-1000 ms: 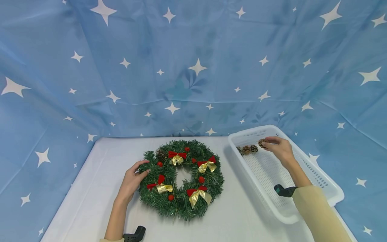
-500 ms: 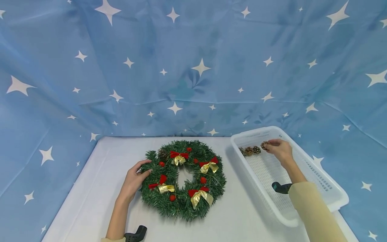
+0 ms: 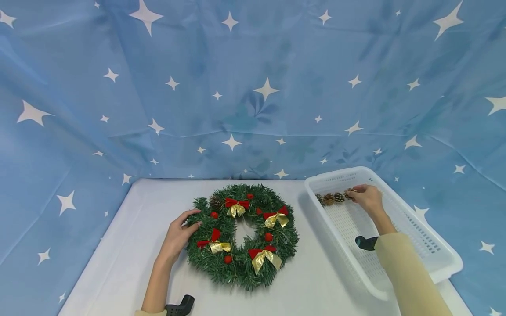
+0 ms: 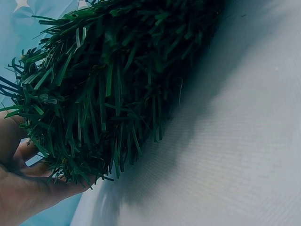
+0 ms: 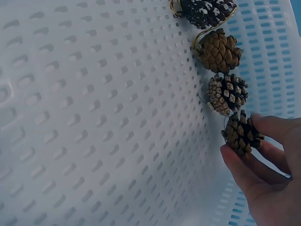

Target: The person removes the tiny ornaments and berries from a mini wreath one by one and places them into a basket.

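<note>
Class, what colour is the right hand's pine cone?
The pine cone is brown, seen best in the right wrist view.

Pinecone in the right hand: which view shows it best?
Right wrist: the pinecone appears close up in the right hand, its scales distinct. Head shows it small, partly hidden by that hand; left wrist doesn't show it at all.

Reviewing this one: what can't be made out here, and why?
Head view: part of the gripped pinecone, behind the right hand.
Left wrist view: fingertips of the left hand, behind the wreath.
Right wrist view: the top of the white-flecked pinecone, cut off by the upper edge.
</note>
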Demonstrator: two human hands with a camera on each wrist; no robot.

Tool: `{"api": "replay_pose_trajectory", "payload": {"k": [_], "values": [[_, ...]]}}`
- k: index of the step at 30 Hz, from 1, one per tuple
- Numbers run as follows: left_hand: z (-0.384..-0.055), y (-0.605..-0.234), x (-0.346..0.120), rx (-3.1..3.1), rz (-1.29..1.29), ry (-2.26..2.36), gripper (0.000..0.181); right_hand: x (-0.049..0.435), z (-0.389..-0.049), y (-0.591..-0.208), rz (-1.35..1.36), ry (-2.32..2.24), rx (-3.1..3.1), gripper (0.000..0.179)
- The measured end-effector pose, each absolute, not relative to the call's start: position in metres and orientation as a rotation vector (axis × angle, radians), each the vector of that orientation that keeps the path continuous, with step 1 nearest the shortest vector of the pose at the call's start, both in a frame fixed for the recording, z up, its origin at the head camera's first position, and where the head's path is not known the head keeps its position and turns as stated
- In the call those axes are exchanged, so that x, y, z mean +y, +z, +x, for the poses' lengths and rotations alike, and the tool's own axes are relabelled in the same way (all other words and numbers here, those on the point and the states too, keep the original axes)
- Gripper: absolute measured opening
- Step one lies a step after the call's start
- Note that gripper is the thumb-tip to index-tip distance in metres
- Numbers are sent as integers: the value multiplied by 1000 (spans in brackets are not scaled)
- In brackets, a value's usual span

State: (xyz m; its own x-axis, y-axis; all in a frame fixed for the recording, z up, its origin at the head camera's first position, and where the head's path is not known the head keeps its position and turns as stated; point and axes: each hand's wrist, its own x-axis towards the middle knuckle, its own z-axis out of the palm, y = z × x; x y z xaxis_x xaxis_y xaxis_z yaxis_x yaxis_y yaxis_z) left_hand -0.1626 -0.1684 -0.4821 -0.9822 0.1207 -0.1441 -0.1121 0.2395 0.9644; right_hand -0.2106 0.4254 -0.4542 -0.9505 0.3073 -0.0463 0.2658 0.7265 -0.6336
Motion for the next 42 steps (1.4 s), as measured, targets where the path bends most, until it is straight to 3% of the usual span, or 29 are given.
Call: {"api": "replay_pose_trajectory", "payload": {"k": [27,42], "values": [[-162,-485,-170,2350,-11,1806,44,421,-205,-448,-353,1000,-2949,48],[-163,-481,-169,2344,27,1813,45,410,-196,-423,-230,877,-2915,44]]}}
